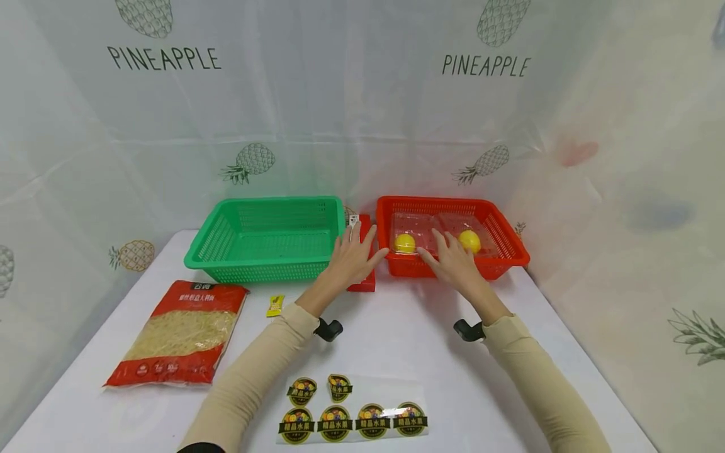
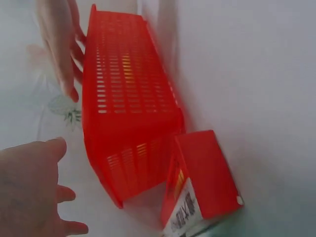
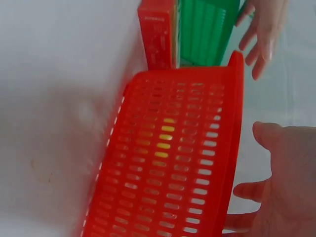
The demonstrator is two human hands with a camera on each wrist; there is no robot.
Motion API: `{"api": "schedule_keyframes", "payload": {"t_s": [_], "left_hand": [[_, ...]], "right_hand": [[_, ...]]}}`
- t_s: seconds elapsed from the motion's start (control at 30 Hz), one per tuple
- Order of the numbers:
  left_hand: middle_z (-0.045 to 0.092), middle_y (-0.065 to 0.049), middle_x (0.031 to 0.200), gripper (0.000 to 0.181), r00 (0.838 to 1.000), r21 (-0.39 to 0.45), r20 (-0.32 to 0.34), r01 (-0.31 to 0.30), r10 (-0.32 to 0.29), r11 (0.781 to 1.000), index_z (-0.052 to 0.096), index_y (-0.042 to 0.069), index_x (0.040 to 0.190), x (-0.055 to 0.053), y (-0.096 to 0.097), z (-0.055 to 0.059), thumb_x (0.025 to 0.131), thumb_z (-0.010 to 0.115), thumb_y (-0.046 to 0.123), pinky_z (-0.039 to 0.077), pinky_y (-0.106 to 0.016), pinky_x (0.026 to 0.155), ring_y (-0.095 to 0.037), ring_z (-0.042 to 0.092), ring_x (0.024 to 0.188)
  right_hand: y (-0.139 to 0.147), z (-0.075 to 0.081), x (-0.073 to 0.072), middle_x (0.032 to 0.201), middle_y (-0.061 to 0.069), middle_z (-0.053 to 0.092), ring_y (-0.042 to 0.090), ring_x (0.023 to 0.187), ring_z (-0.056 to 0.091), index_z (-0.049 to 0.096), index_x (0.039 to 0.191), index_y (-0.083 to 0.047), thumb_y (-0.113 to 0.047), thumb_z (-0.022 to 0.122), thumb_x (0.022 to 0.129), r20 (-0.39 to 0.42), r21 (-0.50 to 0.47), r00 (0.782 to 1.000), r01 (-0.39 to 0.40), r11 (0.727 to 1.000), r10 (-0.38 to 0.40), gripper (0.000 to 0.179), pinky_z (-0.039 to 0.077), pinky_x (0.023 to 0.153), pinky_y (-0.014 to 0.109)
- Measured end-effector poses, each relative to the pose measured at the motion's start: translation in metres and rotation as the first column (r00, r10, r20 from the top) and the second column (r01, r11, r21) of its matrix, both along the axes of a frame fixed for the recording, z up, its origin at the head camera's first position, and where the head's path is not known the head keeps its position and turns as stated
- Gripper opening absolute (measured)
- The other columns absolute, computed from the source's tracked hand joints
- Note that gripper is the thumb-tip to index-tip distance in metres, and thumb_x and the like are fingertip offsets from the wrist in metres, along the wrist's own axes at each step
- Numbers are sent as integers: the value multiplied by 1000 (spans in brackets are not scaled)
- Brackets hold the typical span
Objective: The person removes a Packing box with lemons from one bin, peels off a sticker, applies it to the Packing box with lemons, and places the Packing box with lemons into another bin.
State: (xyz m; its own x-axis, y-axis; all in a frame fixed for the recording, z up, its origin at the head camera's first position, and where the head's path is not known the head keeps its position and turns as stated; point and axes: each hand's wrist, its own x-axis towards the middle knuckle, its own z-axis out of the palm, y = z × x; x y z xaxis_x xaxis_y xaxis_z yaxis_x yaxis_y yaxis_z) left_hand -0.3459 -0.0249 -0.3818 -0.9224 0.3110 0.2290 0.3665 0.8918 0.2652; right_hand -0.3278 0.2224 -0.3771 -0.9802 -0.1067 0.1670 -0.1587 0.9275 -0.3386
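Fingers spread, my left hand (image 1: 350, 259) hovers over a red box (image 1: 365, 282) standing between the two baskets. My right hand (image 1: 456, 267) reaches over the front rim of the red basket (image 1: 396, 269), its fingers also spread and holding nothing. Inside that basket lie clear plastic containers (image 1: 418, 221) and two yellow round fruits, one at the left (image 1: 404, 243) and one at the right (image 1: 469, 241), close to my right fingertips. The right wrist view shows yellow through the slots of the basket's wall (image 3: 148, 190).
A green basket (image 1: 272, 272) stands at the back left. In front of it lie a bag of pasta (image 1: 180, 332) and a small yellow packet (image 1: 275, 306). A sheet of round fruit stickers (image 1: 335, 423) lies near the front. Behind hangs a pineapple-print curtain (image 1: 351, 113).
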Motion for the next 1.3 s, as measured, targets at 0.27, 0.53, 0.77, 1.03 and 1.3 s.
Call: {"api": "schedule_keyframes", "payload": {"t_s": [0.27, 0.53, 0.77, 1.03, 1.3], "left_hand": [[19, -17, 161, 77, 1000, -23, 4, 11, -11, 1000, 24, 16, 157, -19, 24, 17, 96, 48, 57, 27, -55, 119, -38, 21, 149], [28, -19, 156, 77, 997, 59, 44, 54, -56, 997, 27, 14, 156, -26, 59, 17, 94, 58, 48, 43, -46, 111, -35, 32, 142], [37, -22, 152, 69, 990, 214, 86, 93, -114, 972, 32, 9, 153, -33, 78, 15, 98, 56, 42, 46, -49, 107, -35, 49, 130], [37, -16, 156, 65, 965, 223, 225, 81, -132, 971, 30, 7, 153, -43, 89, 22, 100, 54, 36, 38, -52, 113, -37, 37, 143], [42, -14, 153, 53, 926, 241, 368, -14, -78, 970, 33, 8, 152, -42, 98, 29, 103, 45, 26, 39, -47, 112, -33, 41, 139]], "right_hand": [[6, 7, -20, 153, 31, 29, 51, 137, 35, 19, 156, -6, -54, 45, 99, 62, -30, 997, -43, 999, 44, 79, 29, 110, 69], [19, 8, -31, 154, 30, 28, 50, 138, 35, 20, 155, -7, -51, 54, 97, 79, -75, 995, -56, 996, 62, 81, 34, 106, 69], [23, 9, -45, 154, 27, 33, 49, 140, 32, 24, 154, -5, -53, 56, 95, 63, -115, 994, -82, 990, 89, 83, 33, 107, 68], [23, 6, -57, 156, 23, 33, 47, 141, 33, 25, 154, -7, -55, 58, 92, 96, -140, 993, -50, 989, 64, 85, 31, 110, 67], [17, 9, -61, 151, 27, 40, 47, 136, 41, 26, 153, -5, -47, 59, 95, 107, -138, 992, -47, 989, 62, 78, 33, 111, 63]]}}
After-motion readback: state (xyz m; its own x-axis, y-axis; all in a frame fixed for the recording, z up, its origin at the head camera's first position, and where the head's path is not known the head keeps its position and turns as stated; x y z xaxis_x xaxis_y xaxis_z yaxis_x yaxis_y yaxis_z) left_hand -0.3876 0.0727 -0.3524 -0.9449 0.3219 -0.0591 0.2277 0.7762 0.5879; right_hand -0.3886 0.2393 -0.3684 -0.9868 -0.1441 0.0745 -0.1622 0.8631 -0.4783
